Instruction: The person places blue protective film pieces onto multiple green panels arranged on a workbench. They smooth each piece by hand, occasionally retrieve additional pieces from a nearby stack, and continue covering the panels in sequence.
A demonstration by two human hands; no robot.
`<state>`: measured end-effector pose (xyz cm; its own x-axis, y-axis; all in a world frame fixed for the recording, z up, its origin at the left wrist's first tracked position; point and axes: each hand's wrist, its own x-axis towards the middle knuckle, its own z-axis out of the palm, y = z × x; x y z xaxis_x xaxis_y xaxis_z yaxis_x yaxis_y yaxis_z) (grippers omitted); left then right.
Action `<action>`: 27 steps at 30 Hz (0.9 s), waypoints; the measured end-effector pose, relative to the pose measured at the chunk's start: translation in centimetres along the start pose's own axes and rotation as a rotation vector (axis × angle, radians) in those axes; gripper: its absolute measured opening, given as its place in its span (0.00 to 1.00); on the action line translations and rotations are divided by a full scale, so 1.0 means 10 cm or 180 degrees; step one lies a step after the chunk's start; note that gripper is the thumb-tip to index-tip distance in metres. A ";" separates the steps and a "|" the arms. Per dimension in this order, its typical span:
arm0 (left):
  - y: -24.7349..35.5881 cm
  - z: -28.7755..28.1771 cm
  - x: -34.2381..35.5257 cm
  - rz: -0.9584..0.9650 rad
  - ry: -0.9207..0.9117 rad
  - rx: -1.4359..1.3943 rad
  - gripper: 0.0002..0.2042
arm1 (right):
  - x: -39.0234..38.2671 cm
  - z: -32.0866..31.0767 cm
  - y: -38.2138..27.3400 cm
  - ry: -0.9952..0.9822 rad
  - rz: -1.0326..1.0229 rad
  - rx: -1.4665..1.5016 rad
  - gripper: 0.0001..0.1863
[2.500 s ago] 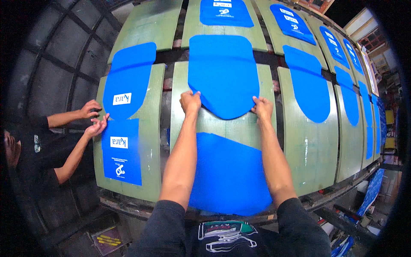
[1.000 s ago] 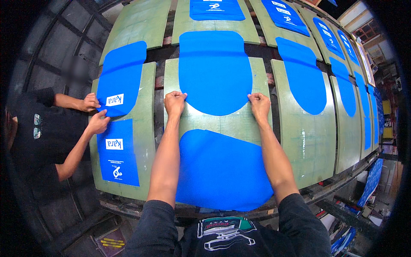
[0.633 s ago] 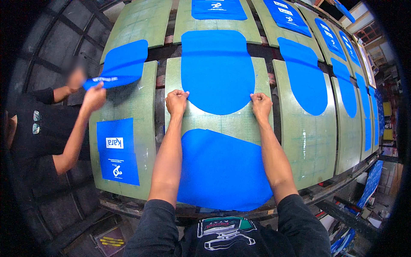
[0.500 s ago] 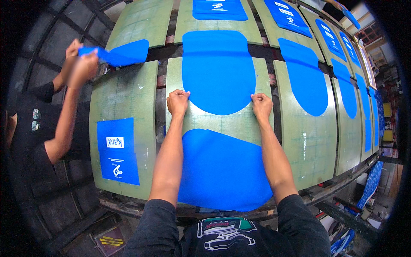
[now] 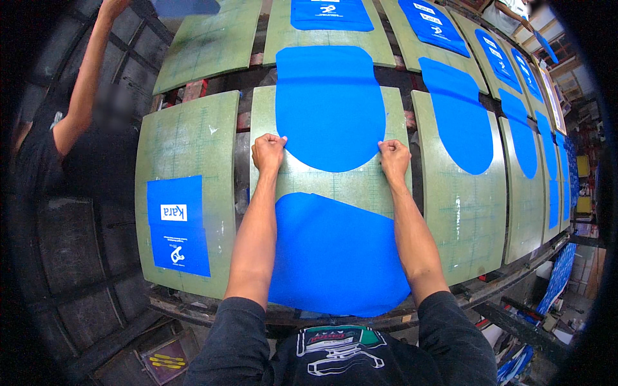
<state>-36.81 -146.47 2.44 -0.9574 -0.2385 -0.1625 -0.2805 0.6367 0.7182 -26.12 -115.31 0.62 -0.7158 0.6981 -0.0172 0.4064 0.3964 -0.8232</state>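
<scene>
Your left hand point(image 5: 269, 153) and right hand point(image 5: 394, 157) are closed at the fingertips, each pinching an opposite side edge of the plain blue piece point(image 5: 330, 112). That piece spans the gap between the centre near board point(image 5: 393, 116) and the far board point(image 5: 273, 38), its rounded end toward you and looking flat.

To do this well, pull the 2 edges with equal, light tension; uneven pressure would likely skew the curve. Match your hands' height against the faint ruled lines on the near board, and smooth the shaded band over the gap, where sagging seems likeliest. Press the edges down before letting go, so the curve doesn't lift. Mind your forearms over the lower blue piece point(image 5: 338, 257), which reaches past the board's near edge; dragging could shift it.

Count: 2 hands of yours, 1 plain blue piece between them and 1 lower piece. To your right, 2 more spanning pieces point(image 5: 460, 125) show clearly; those beyond crowd too tightly to count. Along the far row, 4 printed blue pieces point(image 5: 434, 29) show, plus 1 printed panel point(image 5: 178, 235) on the left board point(image 5: 187, 141). At upper left is 1 co-worker's raised arm point(image 5: 84, 90).
</scene>
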 end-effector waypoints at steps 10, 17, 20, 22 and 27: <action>0.00 0.00 0.01 0.0159 0.0049 -0.0075 0.12 | -0.02 0.02 0.02 0.0155 -0.0200 0.0341 0.10; 0.40 0.28 -0.39 0.2271 -0.0285 0.0012 0.20 | -0.38 0.28 -0.57 -0.0588 -0.1831 -0.0795 0.20; 0.41 0.63 -0.20 0.3040 -0.0103 0.1511 0.27 | -0.11 0.64 -0.58 -0.0972 -0.2655 -0.1887 0.29; 0.52 0.80 0.18 0.2836 -0.0048 0.1496 0.30 | 0.23 0.87 -0.63 -0.1060 -0.2808 -0.1993 0.31; 0.90 0.95 0.95 0.2553 -0.0231 0.1925 0.28 | 0.91 1.19 -0.86 -0.0934 -0.2782 -0.2182 0.32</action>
<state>-49.03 -136.06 0.99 -0.8747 0.4564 0.1629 0.4807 0.8597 0.1728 -42.90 -119.47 0.77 -0.9737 -0.1054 0.2022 -0.1350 0.9811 -0.1385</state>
